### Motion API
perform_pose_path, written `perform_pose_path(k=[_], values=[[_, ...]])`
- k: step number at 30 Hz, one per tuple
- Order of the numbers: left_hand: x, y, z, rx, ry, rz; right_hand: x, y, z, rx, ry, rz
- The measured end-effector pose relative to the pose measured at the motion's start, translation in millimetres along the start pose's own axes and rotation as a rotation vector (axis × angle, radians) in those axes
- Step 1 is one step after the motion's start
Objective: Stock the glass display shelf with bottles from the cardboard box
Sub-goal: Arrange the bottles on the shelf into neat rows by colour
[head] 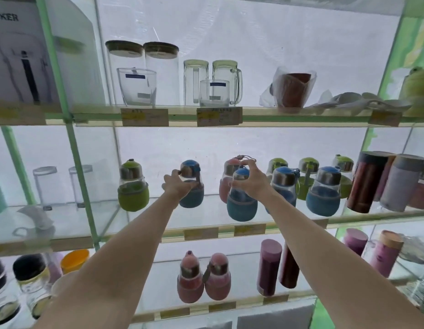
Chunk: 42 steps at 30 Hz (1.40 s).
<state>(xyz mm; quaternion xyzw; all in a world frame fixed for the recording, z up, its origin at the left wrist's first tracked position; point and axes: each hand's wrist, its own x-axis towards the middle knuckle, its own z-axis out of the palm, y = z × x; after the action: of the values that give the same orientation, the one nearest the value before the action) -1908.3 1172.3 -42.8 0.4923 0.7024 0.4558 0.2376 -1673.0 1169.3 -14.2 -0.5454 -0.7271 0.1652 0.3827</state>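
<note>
Single view, head-worn, wide-angle. Position: close in front of a glass display shelf, near enough that both forearms stretch from the bottom edge up to the middle tier. Facing: straight at the shelving and tilted slightly upward, so the top tier's underside edge and price labels sit above centre. Coverage: three tiers, the middle one centred; a green upright on the left and another at the far right lean inward from lens distortion. Left hand and right hand sit near frame centre. No second view shares the scene.
</note>
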Motion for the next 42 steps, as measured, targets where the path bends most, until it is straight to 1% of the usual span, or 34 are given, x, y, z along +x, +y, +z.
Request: perform_pose_path(k=[1,3,6,7,10,15,18,21,24,27,30,33,36,38,40,42], values=[[3.5,-3.0,1.2,-0.061,-0.043,-0.012,1.0,3.4,2.3,0.013,-0.015,0.004],[7.2,-6.3,5.1,-0.148,-0.108,0.022,2.2,9.7,5.9,0.026,-0.007,-0.01],[7.7,0.5,21.9,-0.19,-0.216,0.099,8.8,13.1,7.6,0.07,-0.001,-0.001],[6.6,3.8,30.3,-0.182,-0.228,0.123,10.6,14.8,8.1,0.083,0.0,0.004],[7.8,11.4,46.8,-0.155,-0.188,0.162,13.5,19.7,9.8,0.079,0.018,-0.015],[14.3,11.1,47.1,-0.138,-0.234,0.13,12.3,20.4,14.6,0.074,0.065,-0.046],[7.5,9.4,53.3,-0.173,-0.184,0.133,8.0,15.9,21.5,0.055,0.106,-0.098],[1.5,7.8,55.9,-0.199,-0.157,0.134,3.6,8.2,29.8,0.085,0.126,-0.154],[-4.5,7.4,53.8,-0.191,-0.178,0.124,0.4,-3.9,43.2,0.095,0.134,-0.149],[-9.5,4.0,46.7,-0.279,-0.241,0.098,-2.6,-16.5,56.3,0.087,0.136,-0.147],[-11.3,3.8,36.5,-0.33,-0.281,0.03,-0.5,-23.1,56.7,0.119,0.069,-0.17],[-12.4,9.8,33.1,-0.291,-0.255,0.002,2.5,-23.3,49.2,0.113,0.02,-0.161],[-11.5,17.6,36.5,-0.308,-0.224,-0.003,8.6,-20.5,40.8,0.108,0.071,-0.14],[-9.0,22.0,39.5,-0.321,-0.108,0.028,15.1,-17.8,33.6,0.114,0.115,-0.119],[-7.0,26.2,40.5,-0.295,0.023,0.098,22.5,-13.4,25.0,0.135,0.168,-0.085],[-5.8,32.8,39.9,-0.27,0.085,0.174,31.3,-7.2,15.8,0.121,0.232,-0.043]])
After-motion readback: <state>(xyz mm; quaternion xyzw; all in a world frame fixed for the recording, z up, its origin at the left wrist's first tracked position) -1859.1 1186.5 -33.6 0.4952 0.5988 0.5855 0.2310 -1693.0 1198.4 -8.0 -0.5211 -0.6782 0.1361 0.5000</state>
